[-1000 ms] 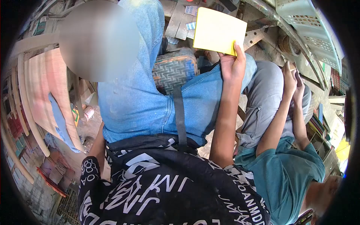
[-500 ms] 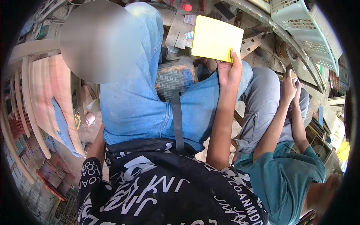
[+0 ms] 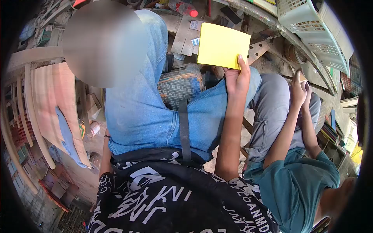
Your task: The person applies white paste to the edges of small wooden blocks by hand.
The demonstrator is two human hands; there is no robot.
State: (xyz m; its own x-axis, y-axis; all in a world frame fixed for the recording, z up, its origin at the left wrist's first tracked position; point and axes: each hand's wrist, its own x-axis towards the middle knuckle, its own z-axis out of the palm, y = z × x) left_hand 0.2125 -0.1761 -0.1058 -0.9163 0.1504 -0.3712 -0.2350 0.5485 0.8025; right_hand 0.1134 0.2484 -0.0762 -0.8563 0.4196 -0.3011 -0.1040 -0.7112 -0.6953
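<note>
My right hand (image 3: 237, 77) holds a yellow rectangular pad or board (image 3: 224, 46) by its lower right corner, with the thumb on top and the fingers beneath. The pad is above my knee in blue jeans (image 3: 140, 120). My left forearm (image 3: 105, 155) hangs beside my hip, a thin dark band at the wrist; the hand itself is hidden by my leg. A dark strap (image 3: 184, 128) lies down the front of my jeans. Between my legs is a seat or box with a woven-pattern surface (image 3: 180, 87).
A co-worker in a teal shirt (image 3: 299, 182) and grey trousers sits at right, both hands (image 3: 302, 91) together at something small. Wooden panel (image 3: 54, 105) with a blue strip stands left, beside curved wooden rails. White crate (image 3: 311, 31) is upper right; a red-capped bottle (image 3: 186, 8) lies at top.
The yellow pad and my right hand sit slightly lower in the view. My left arm has shifted, and its forearm now hangs straighter beside my hip.
</note>
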